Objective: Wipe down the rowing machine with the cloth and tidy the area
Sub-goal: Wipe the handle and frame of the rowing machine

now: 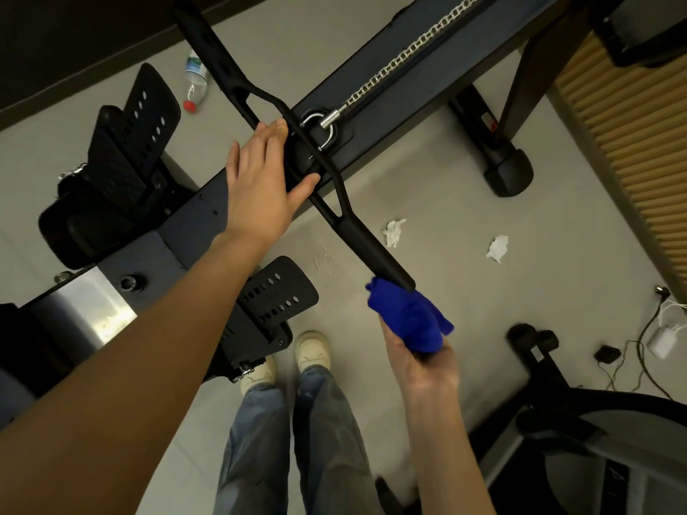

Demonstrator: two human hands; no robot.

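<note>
The rowing machine's black pull handle (357, 236) hangs on a silver chain (405, 55) above the dark rail (375, 102). My left hand (260, 184) grips the handle at its forked middle, fingers over the far bar and thumb round the near one. My right hand (420, 351) holds a bunched blue cloth (409, 315). The cloth touches the near end of the handle. Two black footrests (137, 128) (275, 295) sit on either side of the rail.
A plastic water bottle (195, 81) lies on the grey floor by the far footrest. Two crumpled white tissues (394, 232) (497, 247) lie on the floor right of the handle. A charger with cables (661, 341) and other exercise equipment (580, 440) occupy the right side. My shoes (312, 351) stand below.
</note>
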